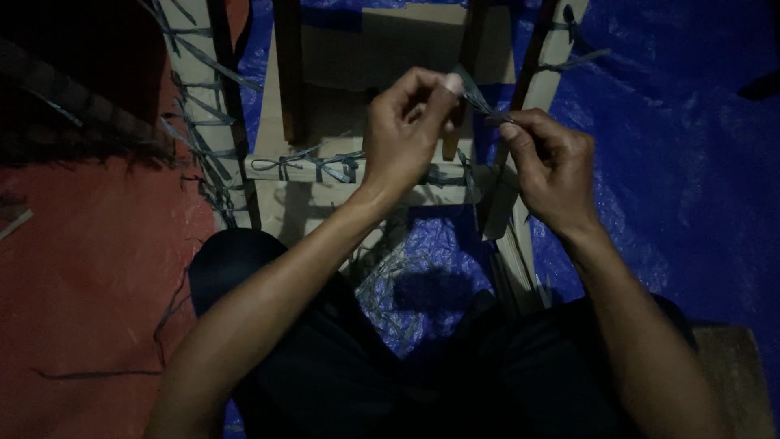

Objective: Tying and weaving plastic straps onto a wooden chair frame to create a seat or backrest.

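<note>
1. Your left hand (pixel 406 130) and right hand (pixel 548 167) are both raised above the wooden frame (pixel 357 191), and each grip is pressed together on the same thin grey strip (pixel 475 102). The left pinches it between thumb and forefinger, and the right pinches its other end just beside.

2. The strip runs taut across the short gap between your hands, above the frame's lower crossbar, where several strips are already tied in bows (pixel 313 167).

3. Judging from the tension, the strip could snap or split lengthwise if you pull harder, because it looks narrow and flat.

4. It could also slip out of either pinch, since only your fingertips hold it. A slip would probably undo the turn you are forming.

5. The light is poor, so you may misjudge which strand is which. More loose strips (pixel 382 280) lie tangled on the blue tarpaulin (pixel 691 162) between your knees, and one could catch on them.

6. The upright slats (pixel 520 244) beside your right wrist stand close to it, and a sudden release could knock your hand against them.

7. Containers: none can be made out. The loose strips lie bare on the tarpaulin, and the red sheet (pixel 89 268) on your left has only a few stray strands on it.
</note>
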